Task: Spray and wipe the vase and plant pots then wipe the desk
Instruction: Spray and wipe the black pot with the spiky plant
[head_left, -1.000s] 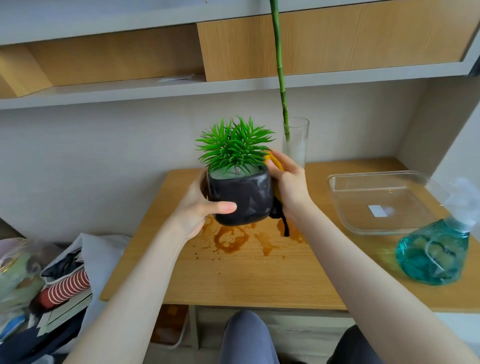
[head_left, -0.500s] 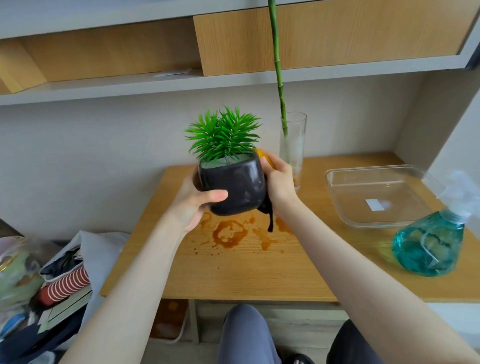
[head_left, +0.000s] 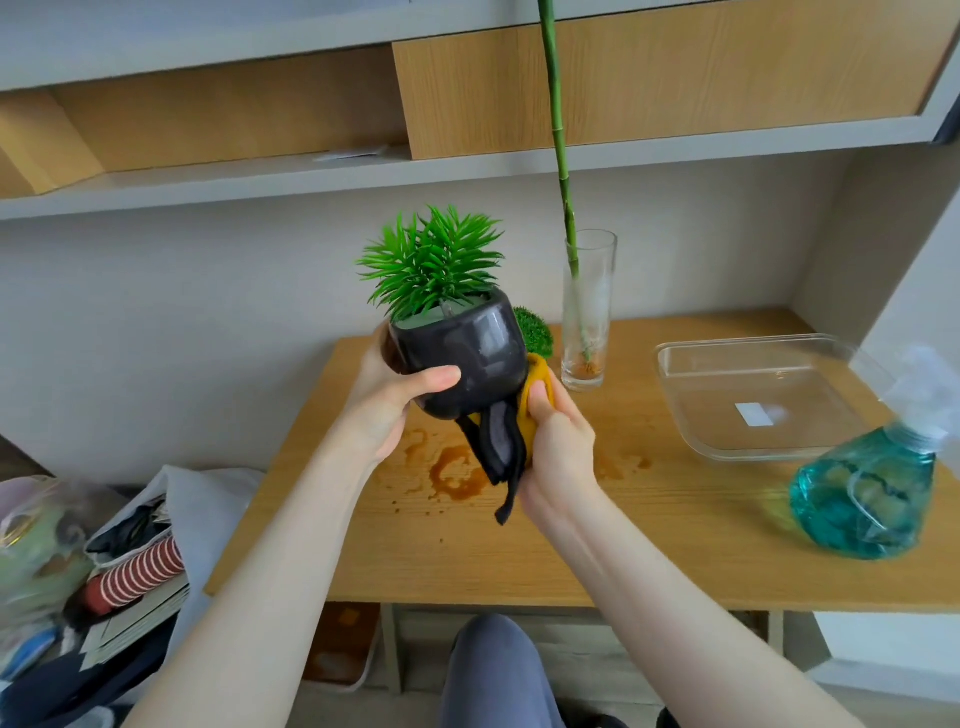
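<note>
The left hand (head_left: 387, 410) grips the glossy black round plant pot (head_left: 462, 358), tilted and lifted above the stained wooden desk (head_left: 597, 525). The right hand (head_left: 558, 447) pinches a yellow-and-black cloth (head_left: 501, 441) against the pot's lower right side, nearest its underside.

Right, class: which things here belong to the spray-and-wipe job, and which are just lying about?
Belong to the job:
black plant pot, held in the left hand
yellow and black cloth, gripped by the right hand
glass vase
spray bottle
stained desk

Lying about:
clear glass dish
striped roll
</note>
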